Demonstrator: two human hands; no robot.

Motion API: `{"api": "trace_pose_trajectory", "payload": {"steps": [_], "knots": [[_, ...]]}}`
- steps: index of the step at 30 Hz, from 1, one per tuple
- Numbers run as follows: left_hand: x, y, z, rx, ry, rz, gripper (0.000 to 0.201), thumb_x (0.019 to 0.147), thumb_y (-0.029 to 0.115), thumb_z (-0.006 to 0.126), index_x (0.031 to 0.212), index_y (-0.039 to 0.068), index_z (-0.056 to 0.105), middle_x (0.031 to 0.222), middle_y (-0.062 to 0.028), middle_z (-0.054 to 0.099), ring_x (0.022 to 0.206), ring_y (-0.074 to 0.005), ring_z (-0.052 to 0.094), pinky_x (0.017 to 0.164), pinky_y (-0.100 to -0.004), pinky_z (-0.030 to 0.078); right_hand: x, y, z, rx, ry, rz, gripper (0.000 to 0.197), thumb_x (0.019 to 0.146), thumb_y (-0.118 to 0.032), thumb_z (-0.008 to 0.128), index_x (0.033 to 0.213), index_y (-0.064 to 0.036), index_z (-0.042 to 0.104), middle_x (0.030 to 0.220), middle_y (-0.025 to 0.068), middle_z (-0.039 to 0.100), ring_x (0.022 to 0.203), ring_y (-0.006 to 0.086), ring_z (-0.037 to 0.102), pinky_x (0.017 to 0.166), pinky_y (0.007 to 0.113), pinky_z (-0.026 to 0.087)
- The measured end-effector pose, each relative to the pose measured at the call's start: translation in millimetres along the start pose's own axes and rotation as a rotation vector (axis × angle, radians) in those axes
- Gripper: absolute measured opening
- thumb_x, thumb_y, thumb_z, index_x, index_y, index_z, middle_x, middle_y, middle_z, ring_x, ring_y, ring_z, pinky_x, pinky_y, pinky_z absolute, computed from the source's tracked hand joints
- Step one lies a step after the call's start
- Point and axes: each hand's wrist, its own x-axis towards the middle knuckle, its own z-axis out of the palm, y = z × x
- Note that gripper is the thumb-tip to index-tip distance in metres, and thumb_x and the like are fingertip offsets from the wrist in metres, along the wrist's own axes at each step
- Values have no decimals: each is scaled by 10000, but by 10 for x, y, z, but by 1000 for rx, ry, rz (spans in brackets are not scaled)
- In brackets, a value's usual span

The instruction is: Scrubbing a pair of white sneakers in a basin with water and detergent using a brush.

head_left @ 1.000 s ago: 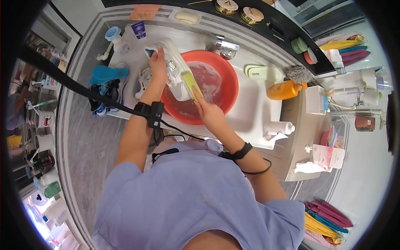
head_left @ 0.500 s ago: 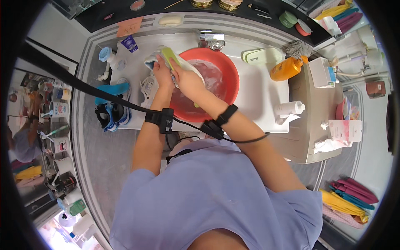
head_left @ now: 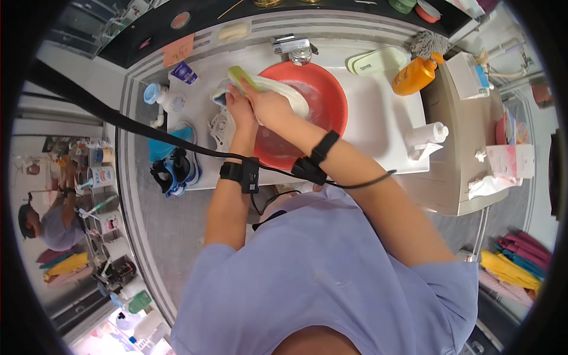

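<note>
White sneaker (head_left: 291,97) is positioned above the left part of a red basin (head_left: 338,115), heel end to the left, toe end to the right. The left hand (head_left: 241,112) has its grip clamped on the heel end, beside the shoe opening. The right hand (head_left: 271,107) has its grip clamped on a green scrubbing brush (head_left: 239,76), which lies along the far side of the heel end; the fingers hide the contact between brush and shoe. The two hands are touching.

Basin contents: cloudy, sudsy water. Basin location: middle of the white surface (head_left: 371,127), on the near side of a chrome faucet (head_left: 291,45).

Left of the basin: second white sneaker (head_left: 221,130), just beside the rim. Farther left: blue insoles (head_left: 167,146) and blue-and-black sneakers (head_left: 177,173). Far left: purple tube (head_left: 184,73) and white pump bottle (head_left: 171,100) with a light blue top.

Right of the basin: orange pump bottle (head_left: 413,77) at the far right; white bottle (head_left: 426,135), lying on its side, at the near right.
</note>
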Motion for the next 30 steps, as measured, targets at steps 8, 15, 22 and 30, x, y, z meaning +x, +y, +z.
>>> {"api": "trace_pose_trajectory", "payload": {"steps": [8,15,22,30], "knots": [[240,-28,-242,277,206,195,536,966,388,409,1194,-96,438,1145,-170,556,949,-219,553,818,-302,450,-431,291,100,3,-18,25,553,930,-297,421,1429,-313,181,710,196,618,621,349,614,540,471,468],[382,216,-318,94,175,115,570,947,416,442,1250,-66,417,1237,-169,504,1047,-235,543,872,-313,445,-1177,751,-96,-35,-29,73,506,937,-323,420,1409,-338,239,607,153,583,501,354,577,464,479,448],[245,263,-129,146,-80,-13,597,932,439,466,1267,-52,408,1233,-152,502,1079,-226,525,890,-326,441,-322,337,-174,18,27,-25,504,917,-302,444,1396,-308,287,650,158,596,580,351,599,521,464,474],[201,-32,-120,165,-131,-44,577,936,430,466,1209,-79,457,1155,-131,543,1010,-199,551,843,-334,460,398,288,-2,119,163,-14,505,906,-267,447,1390,-294,306,736,183,611,665,359,618,575,465,482]]}}
